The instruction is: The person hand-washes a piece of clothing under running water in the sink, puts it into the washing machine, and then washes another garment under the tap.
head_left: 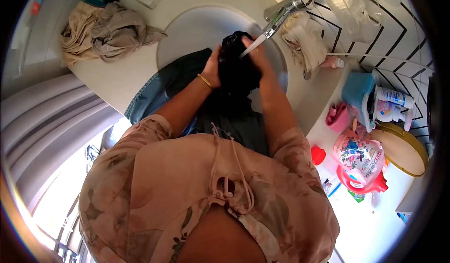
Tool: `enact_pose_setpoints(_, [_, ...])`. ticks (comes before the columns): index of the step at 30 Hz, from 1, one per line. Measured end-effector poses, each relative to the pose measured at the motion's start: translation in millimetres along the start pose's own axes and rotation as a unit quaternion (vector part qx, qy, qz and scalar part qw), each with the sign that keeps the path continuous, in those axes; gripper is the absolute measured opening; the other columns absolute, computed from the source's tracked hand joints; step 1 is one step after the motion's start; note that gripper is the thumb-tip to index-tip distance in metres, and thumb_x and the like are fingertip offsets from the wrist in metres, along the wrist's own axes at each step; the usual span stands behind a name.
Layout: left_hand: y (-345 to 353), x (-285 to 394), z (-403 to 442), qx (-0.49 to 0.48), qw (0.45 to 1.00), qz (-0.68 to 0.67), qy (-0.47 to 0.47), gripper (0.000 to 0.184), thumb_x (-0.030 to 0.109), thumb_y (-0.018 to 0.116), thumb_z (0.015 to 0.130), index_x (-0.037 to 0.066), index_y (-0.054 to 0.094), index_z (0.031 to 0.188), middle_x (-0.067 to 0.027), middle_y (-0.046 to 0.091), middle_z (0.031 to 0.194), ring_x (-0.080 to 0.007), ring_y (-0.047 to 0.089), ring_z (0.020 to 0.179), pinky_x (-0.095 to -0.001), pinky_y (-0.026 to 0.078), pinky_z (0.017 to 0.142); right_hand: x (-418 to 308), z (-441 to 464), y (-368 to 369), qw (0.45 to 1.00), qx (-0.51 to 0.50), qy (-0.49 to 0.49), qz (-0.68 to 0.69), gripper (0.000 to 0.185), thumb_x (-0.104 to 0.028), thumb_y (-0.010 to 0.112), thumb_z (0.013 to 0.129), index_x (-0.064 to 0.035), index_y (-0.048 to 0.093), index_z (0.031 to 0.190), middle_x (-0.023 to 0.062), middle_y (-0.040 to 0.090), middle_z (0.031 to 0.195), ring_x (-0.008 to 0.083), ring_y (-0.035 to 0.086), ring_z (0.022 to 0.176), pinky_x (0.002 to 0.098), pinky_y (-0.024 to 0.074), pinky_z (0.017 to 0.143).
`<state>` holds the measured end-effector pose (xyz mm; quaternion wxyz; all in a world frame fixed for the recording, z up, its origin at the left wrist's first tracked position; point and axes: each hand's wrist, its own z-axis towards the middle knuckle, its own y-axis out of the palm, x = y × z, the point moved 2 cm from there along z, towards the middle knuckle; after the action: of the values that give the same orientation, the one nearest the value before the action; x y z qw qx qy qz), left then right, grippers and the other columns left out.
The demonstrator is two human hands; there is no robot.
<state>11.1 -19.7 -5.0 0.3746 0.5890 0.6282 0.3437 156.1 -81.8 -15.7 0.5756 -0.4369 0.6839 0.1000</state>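
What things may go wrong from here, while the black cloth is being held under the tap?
1. The water stream hits the black cloth between the left hand and right hand, so it might splash.
2. Dark clothing hangs over the basin's near edge; it could drip towards the blouse.
3. One end of the beige clothes reaches the basin rim and may get wet.

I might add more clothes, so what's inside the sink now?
Black cloth, between the left hand and right hand under the tap, plus part of the dark fabric draped over the near rim. Beneath them, the sink is hidden.
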Motion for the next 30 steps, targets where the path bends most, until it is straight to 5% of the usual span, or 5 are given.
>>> enact_pose_setpoints(8, [2.0,14.8,4.0,-0.035,0.990,-0.039,0.134,0.080,0.072,0.037,0.073,0.011,0.044,0.124,-0.0083,0.048,0.122,-0.0271,0.045,0.111,-0.0422,0.034,0.096,17.0,-64.1,-12.5,0.835,-0.094,0.243,0.484,0.053,-0.040,0.057,0.079,-0.0052,0.044,0.117,0.0136,0.049,0.113,0.0248,0.046,0.105,0.0348,0.0372,0.088])
enact_pose_setpoints(13, [-36.8,9.1,12.3,-0.051,0.998,0.014,0.040,0.071,0.067,0.044,0.073,0.013,0.049,0.119,-0.0063,0.051,0.119,-0.0260,0.047,0.108,-0.0419,0.030,0.099,-54.8,-73.1,35.4,0.987,-0.039,-0.125,0.095,0.021,-0.025,0.062,0.074,-0.0052,0.056,0.077,0.0084,0.058,0.077,0.0216,0.055,0.080,0.0308,0.0410,0.070])
enact_pose_setpoints(16, [-62.5,-5.0,29.9,-0.160,0.979,-0.035,0.125,0.045,0.048,0.046,0.082,0.014,0.053,0.112,-0.0032,0.055,0.112,-0.0196,0.050,0.103,-0.0348,0.035,0.095,-87.9,-108.6,71.9,0.910,0.038,-0.371,-0.181,0.017,-0.020,0.058,0.074,-0.0053,0.053,0.066,0.0121,0.054,0.065,0.0317,0.051,0.061,0.0383,0.0405,0.056])
enact_pose_setpoints(26, [27.1,28.8,-8.3,-0.096,0.970,-0.049,0.217,0.040,0.035,0.040,0.087,0.008,0.051,0.114,-0.0079,0.056,0.109,-0.0225,0.054,0.098,-0.0360,0.041,0.089,-29.3,-66.4,5.3,0.976,0.166,0.068,0.122,0.027,-0.031,0.054,0.082,-0.0048,0.054,0.090,0.0062,0.059,0.083,0.0163,0.056,0.070,0.0285,0.0429,0.063])
enact_pose_setpoints(30, [14.7,38.1,-1.8,-0.273,0.938,-0.105,0.187,0.043,0.038,0.040,0.086,0.007,0.049,0.115,-0.0122,0.054,0.111,-0.0263,0.053,0.097,-0.0387,0.043,0.087,32.1,-98.2,24.3,0.816,-0.015,0.381,0.435,0.049,-0.047,0.045,0.084,-0.0098,0.047,0.116,0.0081,0.052,0.115,0.0188,0.053,0.097,0.0328,0.0412,0.079])
